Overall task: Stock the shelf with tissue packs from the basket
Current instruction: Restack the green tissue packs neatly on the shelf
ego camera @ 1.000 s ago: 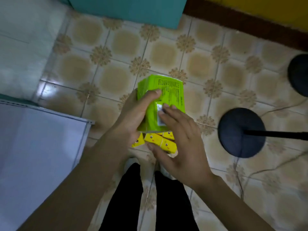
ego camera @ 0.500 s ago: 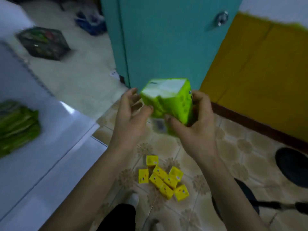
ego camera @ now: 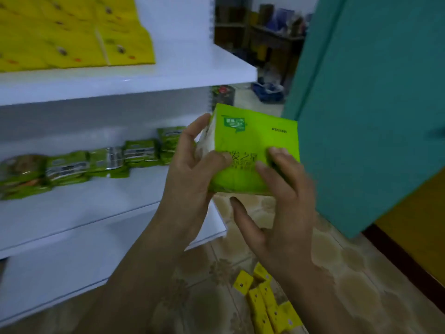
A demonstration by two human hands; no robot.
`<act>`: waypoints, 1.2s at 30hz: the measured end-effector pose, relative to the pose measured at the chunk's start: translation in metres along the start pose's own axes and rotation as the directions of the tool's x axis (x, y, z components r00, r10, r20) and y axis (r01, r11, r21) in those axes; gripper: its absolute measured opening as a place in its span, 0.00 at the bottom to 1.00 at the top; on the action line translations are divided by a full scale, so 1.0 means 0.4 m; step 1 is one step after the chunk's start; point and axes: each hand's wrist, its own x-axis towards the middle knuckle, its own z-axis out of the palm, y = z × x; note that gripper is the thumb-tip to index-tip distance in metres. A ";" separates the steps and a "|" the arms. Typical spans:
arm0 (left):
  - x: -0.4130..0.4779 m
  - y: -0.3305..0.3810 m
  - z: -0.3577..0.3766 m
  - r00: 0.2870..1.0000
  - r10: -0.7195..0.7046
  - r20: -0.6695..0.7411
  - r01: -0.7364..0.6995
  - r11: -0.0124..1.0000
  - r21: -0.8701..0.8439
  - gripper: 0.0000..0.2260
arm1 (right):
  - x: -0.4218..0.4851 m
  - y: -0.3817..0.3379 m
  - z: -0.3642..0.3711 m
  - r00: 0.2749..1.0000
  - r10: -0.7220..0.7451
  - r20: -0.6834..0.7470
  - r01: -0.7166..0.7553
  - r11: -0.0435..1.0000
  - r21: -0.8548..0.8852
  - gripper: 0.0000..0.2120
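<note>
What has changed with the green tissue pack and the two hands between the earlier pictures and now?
The bright green plastic-wrapped tissue pack was lifted from low over the tiled floor up beside the white shelf board that carries a row of green packs, and turned so its printed front faces the camera. Unchanged: the left hand and the right hand both grip it; the small yellow boxes lie on the floor.

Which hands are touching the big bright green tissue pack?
Touching, both. The head view shows the left hand gripping the left end of the bright green tissue pack, and the right hand with fingers on its front.
</note>
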 end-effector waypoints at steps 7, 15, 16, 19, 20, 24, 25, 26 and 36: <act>-0.155 0.185 -0.230 0.936 0.276 -0.220 -0.214 0.939 0.269 0.28 | 0.046 -0.234 0.161 0.981 -0.131 0.145 0.120 0.989 0.085 0.32; -0.407 0.446 -0.566 0.807 0.438 -0.396 -0.260 0.865 0.428 0.26 | 0.079 -0.710 0.381 0.892 -0.363 0.270 0.315 0.926 0.208 0.39; -0.443 0.480 -0.612 0.788 0.445 -0.425 -0.268 0.870 0.415 0.26 | 0.078 -0.775 0.406 0.882 -0.396 0.256 0.344 0.911 0.227 0.39; -0.535 0.580 -0.728 0.743 0.479 -0.467 -0.284 0.858 0.428 0.25 | 0.073 -0.946 0.480 0.854 -0.469 0.227 0.406 0.872 0.273 0.37; -0.557 0.613 -0.762 0.735 0.491 -0.467 -0.282 0.848 0.449 0.26 | 0.075 -0.993 0.500 0.849 -0.482 0.219 0.418 0.864 0.281 0.37; -0.601 0.728 -0.868 0.730 0.518 -0.446 -0.262 0.815 0.517 0.32 | 0.121 -1.134 0.567 0.827 -0.537 0.167 0.490 0.833 0.257 0.31; -0.609 0.748 -0.887 0.722 0.540 -0.433 -0.247 0.785 0.567 0.35 | 0.136 -1.161 0.581 0.817 -0.557 0.150 0.515 0.821 0.245 0.30; -0.615 0.765 -0.904 0.711 0.566 -0.417 -0.222 0.744 0.630 0.37 | 0.150 -1.185 0.595 0.806 -0.576 0.134 0.538 0.808 0.240 0.28; -0.600 0.892 -1.123 0.746 0.607 -0.274 -0.225 0.617 0.754 0.51 | 0.239 -1.357 0.812 0.755 -0.652 0.063 0.615 0.738 0.278 0.23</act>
